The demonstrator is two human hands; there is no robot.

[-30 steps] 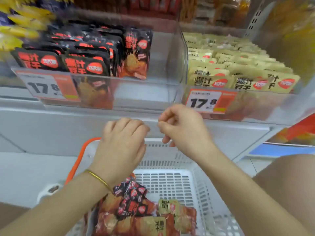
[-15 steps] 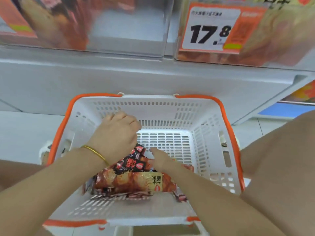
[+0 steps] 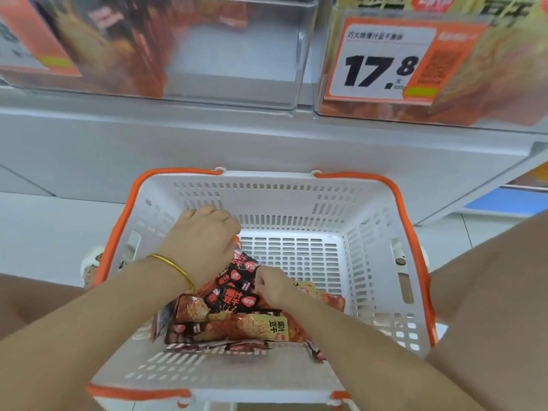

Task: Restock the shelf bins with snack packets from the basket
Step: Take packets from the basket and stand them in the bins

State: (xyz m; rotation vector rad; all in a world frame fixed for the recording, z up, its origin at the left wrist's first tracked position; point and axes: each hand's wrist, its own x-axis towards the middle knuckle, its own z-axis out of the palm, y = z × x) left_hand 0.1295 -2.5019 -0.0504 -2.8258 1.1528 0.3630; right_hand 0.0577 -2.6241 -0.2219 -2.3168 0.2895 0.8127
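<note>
Packets (image 3: 237, 318) lie heaped in the near left of the basket (image 3: 370, 232). The right hand (image 3: 274, 284), fingers curled, grasps a black packet (image 3: 234, 298) on the heap. The left hand (image 3: 201, 241), curled, grips another packet's top edge. Beyond, bins (image 3: 237, 54) with a price tag (image 3: 382, 60).

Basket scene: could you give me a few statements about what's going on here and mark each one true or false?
1. Both hands are down inside the basket. True.
2. The basket's handles are blue. False: they are orange.
3. The left hand has a gold bangle on its wrist. True.
4. The price tag on the right shelf bin reads 12.5. False: it reads 17.8.
5. The snack packets fill the basket to its rim. False: they lie low on the near part of the floor, and bare floor shows beyond.
</note>
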